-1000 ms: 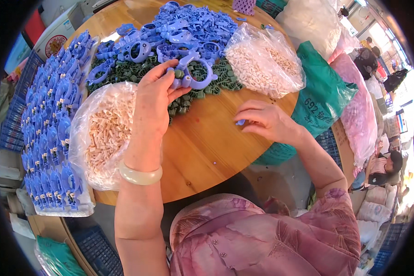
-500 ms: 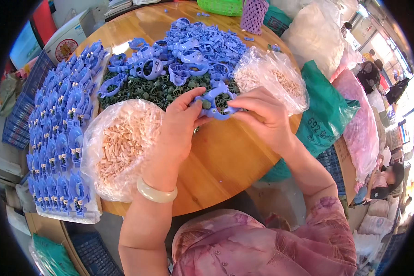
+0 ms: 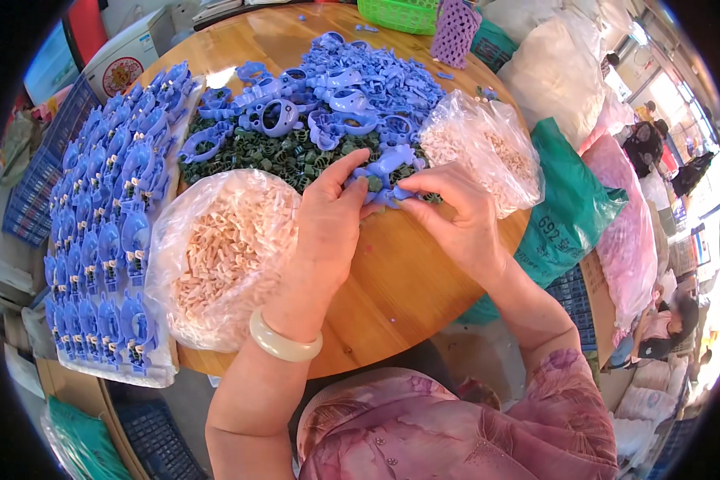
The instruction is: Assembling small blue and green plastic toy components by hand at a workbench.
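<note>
Over the near edge of the heap, my left hand grips a blue plastic toy part with a dark green piece set in it by my thumb. Thumb and forefinger of my right hand pinch a rounded blue bit at the part's lower right; whether it is separate or belongs to the part I cannot tell. Behind my hands lie dark green plastic pieces in a heap, with several blue ring-shaped shells on top and small blue pieces piled beyond.
A clear bag of cream-coloured small pieces stands beside my left forearm, another such bag at the right. Rows of blue assemblies cover a white board at the left. Green sacks crowd the wooden table's right edge.
The blue toy part has turned in my hands, its ring opening now facing away from view. My right fingers have shifted to its lower edge. The view has moved slightly.
</note>
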Motion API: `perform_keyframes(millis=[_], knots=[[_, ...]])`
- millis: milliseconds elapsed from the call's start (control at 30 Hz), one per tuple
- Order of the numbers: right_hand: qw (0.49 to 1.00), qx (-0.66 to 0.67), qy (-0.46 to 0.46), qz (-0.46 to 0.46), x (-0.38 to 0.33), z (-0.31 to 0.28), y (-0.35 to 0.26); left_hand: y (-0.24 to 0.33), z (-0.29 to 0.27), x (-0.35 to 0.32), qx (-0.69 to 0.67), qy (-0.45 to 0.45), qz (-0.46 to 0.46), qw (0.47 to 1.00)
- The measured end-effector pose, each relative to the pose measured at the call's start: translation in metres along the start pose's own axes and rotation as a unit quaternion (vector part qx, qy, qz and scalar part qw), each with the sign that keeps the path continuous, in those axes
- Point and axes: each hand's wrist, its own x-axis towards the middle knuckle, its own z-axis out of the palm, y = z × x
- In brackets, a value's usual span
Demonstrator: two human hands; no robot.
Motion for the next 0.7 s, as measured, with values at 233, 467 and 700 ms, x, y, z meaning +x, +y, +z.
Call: perform_keyframes(millis=[233,467,700], knots=[[0.999,-0.024,0.022,-0.023,-0.004,0.005,0.003,-0.001,0.002,-0.003,0.059,0.003,0.035,0.998],[0.995,-0.06,0.048,-0.056,-0.009,0.007,0.001,-0.012,-0.002,-0.003,0.187,0.013,0.148,0.971],[0.986,-0.109,0.039,-0.12,-0.012,0.007,0.001,-0.012,0.002,-0.007,0.236,0.045,0.187,0.953]])
